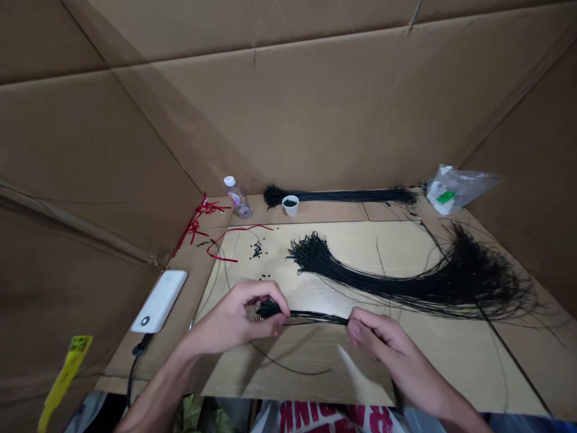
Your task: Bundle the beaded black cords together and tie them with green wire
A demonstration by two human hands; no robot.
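Observation:
My left hand [238, 316] grips a thin bundle of black cords [315, 315] near its knotted, beaded end. My right hand [374, 340] pinches the same bundle further along, and the cords run taut between my hands. Behind them, a large fan of black cords [406, 282] spreads across the pale wooden board [306, 373]. A small scatter of black beads [256, 249] lies on the board beyond my left hand. One loose black cord [288, 364] curves on the board below the bundle.
A longer black cord bundle [342, 195] lies along the back, with a white paper cup [291, 205] of beads and a plastic bottle [237, 198] nearby. Red cords [225, 237], a white power bank [158, 300] and a plastic bag [451, 189] surround the board. Cardboard walls enclose the area.

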